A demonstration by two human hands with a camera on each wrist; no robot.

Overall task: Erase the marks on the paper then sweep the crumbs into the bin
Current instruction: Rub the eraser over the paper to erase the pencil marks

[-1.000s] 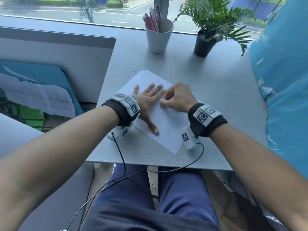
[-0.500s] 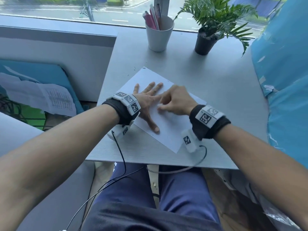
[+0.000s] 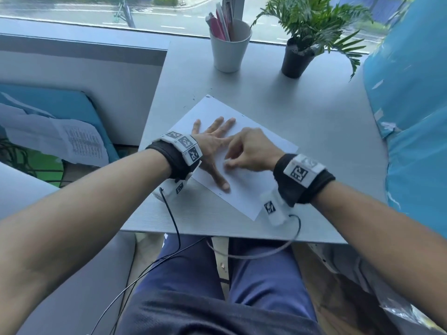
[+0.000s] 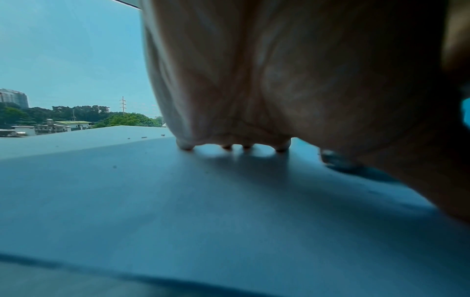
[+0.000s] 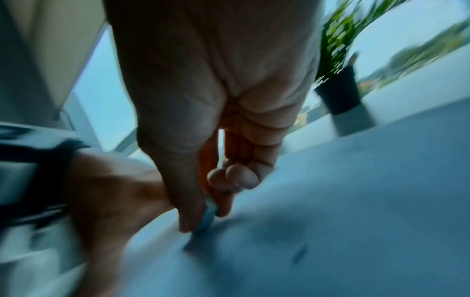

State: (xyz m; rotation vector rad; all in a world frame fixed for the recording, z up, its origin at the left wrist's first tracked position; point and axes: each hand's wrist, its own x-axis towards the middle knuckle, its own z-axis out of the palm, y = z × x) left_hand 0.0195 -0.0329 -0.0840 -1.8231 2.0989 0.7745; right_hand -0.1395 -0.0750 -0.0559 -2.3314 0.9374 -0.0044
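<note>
A white sheet of paper [image 3: 251, 187] lies slantwise on the grey desk [image 3: 302, 112]. My left hand [image 3: 212, 146] lies flat on the paper with fingers spread, pressing it down; the left wrist view shows its fingertips [image 4: 187, 145] touching the sheet [image 4: 203, 201]. Just right of it, my right hand [image 3: 249, 151] pinches a small pale eraser [image 3: 227, 162] between thumb and fingers against the paper. The blurred right wrist view shows the eraser [image 5: 207, 219] held edge-down on the sheet [image 5: 330, 221]. Tiny dark crumbs [image 3: 193, 99] lie near the paper's far corner. No bin is in view.
A white cup of pens [image 3: 229, 44] and a potted plant [image 3: 300, 56] stand at the desk's far edge by the window. Blue plastic sheeting [image 3: 416, 117] rises along the right side. Papers [image 3: 60, 141] lie on the floor left of the desk. Cables hang off the front edge.
My right hand has slid back toward me and to the left along the paper with the eraser. The left hand has stayed flat in place.
</note>
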